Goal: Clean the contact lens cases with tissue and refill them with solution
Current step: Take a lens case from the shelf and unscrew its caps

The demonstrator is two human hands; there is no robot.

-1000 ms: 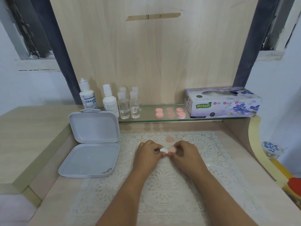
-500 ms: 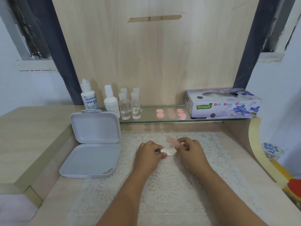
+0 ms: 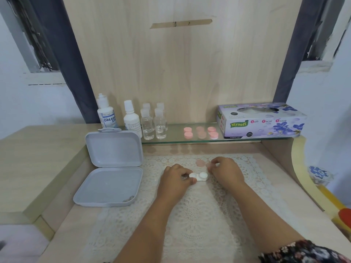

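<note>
While lace mat (image 3: pixel 191 215) underlies it, left hand (image 3: pixel 175 180) pinches seemingly smooth, round-welled case (image 3: pixel 199 176).

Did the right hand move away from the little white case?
Yes. The right hand has gone from the white lens case up toward the glass shelf, carrying a pink cap. The case stays put on the lace mat.

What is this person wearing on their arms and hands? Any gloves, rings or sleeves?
Both hands, the left hand and the right hand, are bare, with no gloves, and no rings or watch show. The forearms are uncovered too. Only at the lower right corner does a dark sleeve with a small floral print appear, on the right arm.
</note>
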